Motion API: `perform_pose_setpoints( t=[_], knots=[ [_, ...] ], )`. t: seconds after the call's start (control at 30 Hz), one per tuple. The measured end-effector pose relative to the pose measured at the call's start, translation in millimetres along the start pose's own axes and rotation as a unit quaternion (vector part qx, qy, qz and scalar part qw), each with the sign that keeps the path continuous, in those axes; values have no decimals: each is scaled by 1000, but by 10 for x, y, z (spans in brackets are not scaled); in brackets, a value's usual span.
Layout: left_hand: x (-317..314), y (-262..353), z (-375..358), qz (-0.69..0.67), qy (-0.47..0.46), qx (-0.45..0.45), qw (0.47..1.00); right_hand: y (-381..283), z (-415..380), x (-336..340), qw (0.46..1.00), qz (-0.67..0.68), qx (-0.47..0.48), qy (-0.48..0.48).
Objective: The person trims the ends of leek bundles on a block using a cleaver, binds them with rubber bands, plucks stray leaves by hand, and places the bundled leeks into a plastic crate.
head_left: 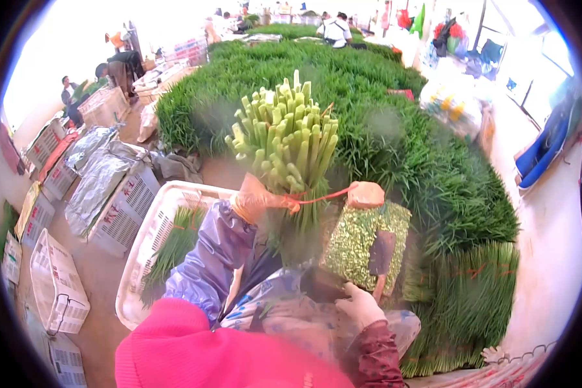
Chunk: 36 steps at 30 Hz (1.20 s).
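Observation:
My left hand [263,199], gloved and closed, grips a bunch of green stalks [288,132] with the pale cut ends pointing up. A red tie [326,194] stretches from the bunch to a tan block [366,194] at the far edge of a chopping board [349,249]. Green chopped bits cover that board. On it lies a cleaver [381,252], its wooden handle towards me. Just left of this handle, my gloved right hand [362,306] is closed at a dark, broad blade [324,284], apparently a second knife; its handle is hidden in the fingers.
Green leafy produce [368,84] is heaped ahead and to the right, with tied bundles [465,304] at the lower right. A white crate [136,278] holding greens sits to my left. More crates [123,207] line the floor. Several people [335,31] are farther back.

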<state>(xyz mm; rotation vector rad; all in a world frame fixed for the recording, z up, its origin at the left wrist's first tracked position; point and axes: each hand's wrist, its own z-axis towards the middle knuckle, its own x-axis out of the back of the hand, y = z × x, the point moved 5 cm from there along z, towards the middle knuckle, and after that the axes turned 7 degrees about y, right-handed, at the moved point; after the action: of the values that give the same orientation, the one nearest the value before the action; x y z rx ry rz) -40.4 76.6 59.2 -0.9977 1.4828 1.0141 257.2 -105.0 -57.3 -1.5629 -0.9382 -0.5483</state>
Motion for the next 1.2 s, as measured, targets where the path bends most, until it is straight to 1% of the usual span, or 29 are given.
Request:
perform_pose_setpoints(
  t=[0.03, 0.07, 0.1, 0.13, 0.17, 0.2, 0.27, 0.3, 0.33, 0.37, 0.4, 0.47, 0.53, 0.6, 0.63, 0.67, 0.73, 0.77, 0.8, 0.87, 0.9, 0.93, 0.97, 1.0, 1.03, 1.07, 1.13, 1.17, 1.2],
  knots=[
    [-305, 136, -86, 239, -77, -117, 961, -14, 51, 87, 999, 32, -38, 15],
    [-595, 194, -252, 402, -124, -163, 893, 21, 49, 122, 995, 63, -80, 22],
    [-883, 250, -429, 540, -163, -224, 795, 85, 67, 114, 991, 106, -67, 55],
    [-1112, 324, -582, 619, -182, -221, 731, -14, 63, 211, 992, 86, -75, 54],
    [-1182, 457, -615, 661, -172, -232, 693, 2, 47, 205, 990, 92, -94, 42],
    [-1234, 600, -708, 700, -122, -209, 672, 38, 96, 193, 988, 99, -109, 35],
    [-1236, 858, -848, 717, -145, -309, 608, 320, 244, -34, 977, 168, -84, 99],
    [-1210, 946, -913, 723, -141, -311, 601, 86, 307, 89, 976, 146, -15, 159],
    [-1136, 1021, -980, 725, -115, -314, 602, -143, 298, 216, 968, 123, 45, 214],
    [-1039, 1059, -1039, 726, -87, -312, 606, -539, 285, 413, 940, 209, 113, 246],
    [-946, 1057, -1092, 729, -80, -298, 610, -920, 236, 651, 945, 191, 123, 236],
    [-789, 1022, -1170, 729, -68, -301, 611, -1469, 219, 994, 885, 230, 252, 318],
    [-646, 911, -1208, 729, -62, -282, 621, -1950, 188, 1284, 839, 258, 322, 355],
    [-547, 857, -1257, 838, -65, -350, 414, -2244, 225, 1422, 834, 307, 332, 317],
    [-491, 777, -1267, 853, -68, -363, 368, -2315, 284, 1437, 833, 296, 346, 313],
    [-445, 682, -1269, 855, -72, -348, 378, -2361, 332, 1433, 833, 286, 359, 309],
    [-375, 449, -1274, 881, -71, -359, 300, -2316, 433, 1323, 847, 304, 336, 279],
    [-282, 362, -1277, 871, -83, -387, 291, -2263, 460, 1280, 856, 307, 320, 266],
    [-194, 275, -1243, 874, -88, -372, 300, -2210, 485, 1239, 864, 309, 305, 254],
    [-91, 120, -1255, 845, -110, -419, 312, -2112, 448, 1150, 871, 174, 354, 293],
    [-13, 54, -1257, 853, -109, -426, 280, -2076, 399, 1146, 873, 179, 347, 291],
    [40, -43, -1263, 847, -119, -425, 297, -2049, 357, 1105, 861, 165, 365, 314],
    [148, -121, -1261, 818, -119, -395, 400, -2013, 320, 1033, 860, 325, 306, 249],
    [281, -152, -1226, 780, -117, -364, 495, -1998, 271, 990, 826, 475, 243, 183],
    [400, -182, -1188, 755, -104, -332, 555, -1909, 224, 999, 759, 624, 147, 116],
    [494, -213, -1176, 746, -92, -310, 582, -1835, 208, 1053, 663, 726, 108, 146],
    [657, -237, -1154, 721, -66, -274, 633, -1596, 279, 1213, 518, 818, 232, 98],
    [710, -241, -1146, 716, -57, -262, 645, -1467, 226, 1246, 545, 794, 193, 187],
    [744, -234, -1133, 711, -49, -256, 653, -1366, 148, 1291, 621, 720, 133, 281]
  ],
)
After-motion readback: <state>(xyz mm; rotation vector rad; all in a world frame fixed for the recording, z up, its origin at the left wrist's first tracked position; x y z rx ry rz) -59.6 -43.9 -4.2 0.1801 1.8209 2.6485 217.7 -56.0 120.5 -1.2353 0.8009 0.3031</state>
